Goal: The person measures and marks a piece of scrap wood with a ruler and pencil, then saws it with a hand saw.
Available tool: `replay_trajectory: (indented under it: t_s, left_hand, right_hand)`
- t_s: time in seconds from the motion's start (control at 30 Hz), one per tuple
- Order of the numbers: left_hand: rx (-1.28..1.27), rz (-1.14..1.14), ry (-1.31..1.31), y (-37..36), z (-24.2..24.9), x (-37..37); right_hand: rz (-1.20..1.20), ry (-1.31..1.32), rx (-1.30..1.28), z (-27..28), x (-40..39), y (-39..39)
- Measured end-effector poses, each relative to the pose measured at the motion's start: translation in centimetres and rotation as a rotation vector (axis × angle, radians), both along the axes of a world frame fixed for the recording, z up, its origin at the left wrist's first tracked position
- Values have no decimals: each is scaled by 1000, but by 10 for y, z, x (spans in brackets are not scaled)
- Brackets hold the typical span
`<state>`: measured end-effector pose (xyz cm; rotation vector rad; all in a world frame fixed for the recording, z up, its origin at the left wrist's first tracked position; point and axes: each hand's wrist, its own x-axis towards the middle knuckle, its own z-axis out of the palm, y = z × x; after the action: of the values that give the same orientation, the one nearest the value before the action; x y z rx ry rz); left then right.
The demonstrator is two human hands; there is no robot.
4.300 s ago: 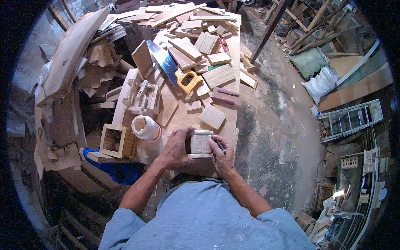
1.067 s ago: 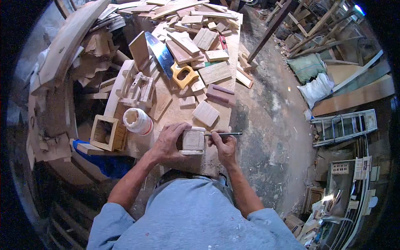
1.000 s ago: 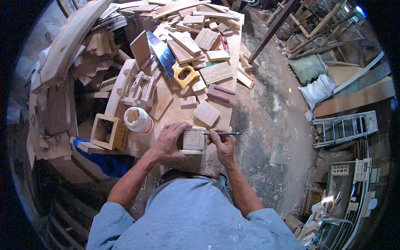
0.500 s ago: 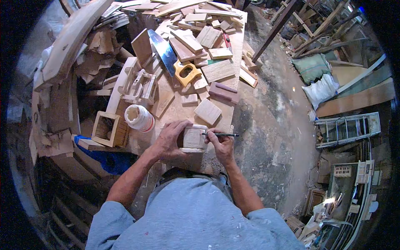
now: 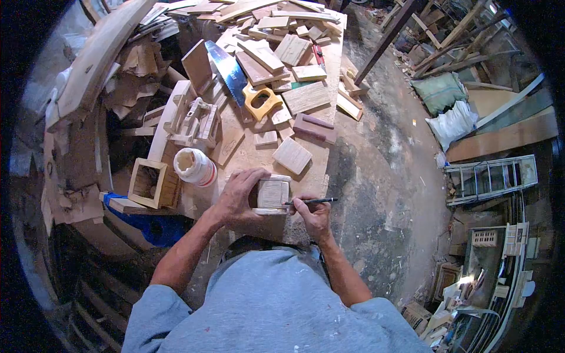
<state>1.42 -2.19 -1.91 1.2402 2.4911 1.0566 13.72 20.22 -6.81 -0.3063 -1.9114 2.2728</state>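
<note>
My left hand (image 5: 238,197) is wrapped around the left side of a small wooden box (image 5: 273,193), thumb near its lower edge and fingers at its upper edge. The box lies at the near end of the workbench. Pinched in my right hand (image 5: 314,219) is a dark pencil (image 5: 322,200), held almost level. Its tip meets the right part of the box's face, close to the lower edge. Just beyond the box lies a loose square wooden block (image 5: 292,156). An uncapped white jar (image 5: 195,167) with residue round its mouth stands left of my left hand.
A yellow-handled handsaw (image 5: 262,103) rests among many wood offcuts on the workbench (image 5: 235,154). A purple-edged block (image 5: 315,127) lies near the right edge. An open wooden box (image 5: 147,183) sits at the left, above blue cloth (image 5: 154,226). A metal ladder-like frame (image 5: 493,179) lies at right.
My right hand and the pencil have shifted down the box's face, toward my body, and the pencil's angle has tilted slightly. My left hand keeps its hold on the box.
</note>
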Motion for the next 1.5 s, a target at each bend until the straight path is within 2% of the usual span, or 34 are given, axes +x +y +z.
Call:
replay_trajectory:
  t_s: [0.13,0.17,0.27,0.3,0.4,0.43,0.53,0.6,0.8,0.9,1.0,1.1,1.3,1.4,1.5]
  left_hand:
    - [-2,-5,2,0,1,1]
    - [-12,-9,9,0,0,0]
    - [-31,-12,27,0,2,1]
    - [-34,-7,33,0,3,1]
    - [-23,-6,69,0,4,2]
    - [-24,26,21,0,6,4]
    - [-9,73,-52,-1,10,6]
    - [20,62,-12,-3,2,3]
    - [-109,-5,52,-15,17,1]
    - [-115,59,-78,-43,25,3]
    - [83,100,-62,-72,0,8]
    - [127,78,-237,-88,-20,9]
    - [241,72,-321,-90,-22,10]
    - [149,91,-232,-88,-28,4]
    - [199,118,-306,-87,-40,4]
  right_hand:
    - [-144,-11,-26,-7,-15,-1]
    - [-120,63,-113,-9,-20,3]
    - [-116,110,-84,18,-22,8]
    - [-33,70,63,22,-26,10]
    - [174,324,826,54,-24,8]
    - [296,264,958,59,-26,7]
    - [506,241,1130,63,-45,5]
    - [530,250,1133,61,-51,4]
    - [554,288,1180,59,-57,0]
    - [560,268,1184,64,-58,-1]
    - [554,272,1174,64,-57,-1]
    - [565,229,1153,67,-57,-4]
    - [558,246,1176,68,-56,-3]
    - [540,283,1182,67,-56,-4]
    - [559,277,1174,65,-56,0]
